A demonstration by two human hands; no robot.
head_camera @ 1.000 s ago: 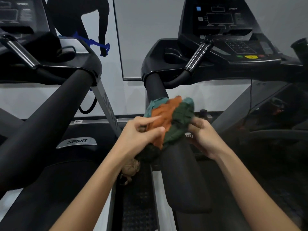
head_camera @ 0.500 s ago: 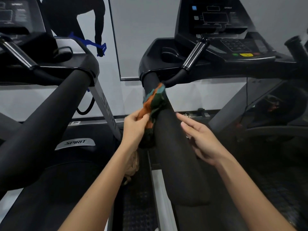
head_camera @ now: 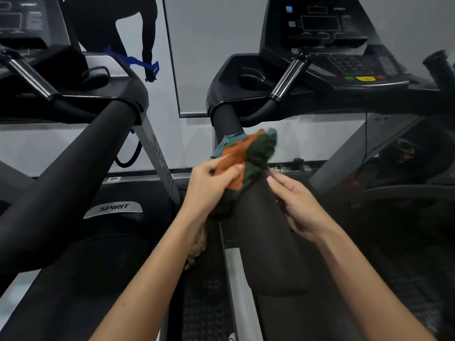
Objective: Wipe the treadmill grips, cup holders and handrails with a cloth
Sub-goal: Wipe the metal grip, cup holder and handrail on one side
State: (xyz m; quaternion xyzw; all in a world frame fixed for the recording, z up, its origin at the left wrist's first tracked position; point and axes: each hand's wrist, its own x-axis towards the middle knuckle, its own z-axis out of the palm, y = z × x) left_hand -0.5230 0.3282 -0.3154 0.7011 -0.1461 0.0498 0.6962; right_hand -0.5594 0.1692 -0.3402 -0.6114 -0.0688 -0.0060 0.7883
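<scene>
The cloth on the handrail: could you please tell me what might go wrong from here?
1. The cloth is bunched and only the left hand grips it. Part of it hangs off the side of the handrail, so it could slip and drop.
2. Bunched like this, it probably touches little of the handrail, so the side near the open right hand may be missed.

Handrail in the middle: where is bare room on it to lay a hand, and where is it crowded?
Bare: the handrail from the right hand down to its rounded end, and a short piece between cloth and console. Crowded: mid-rail, where the left hand grips the cloth and the right hand is close beside.
</scene>
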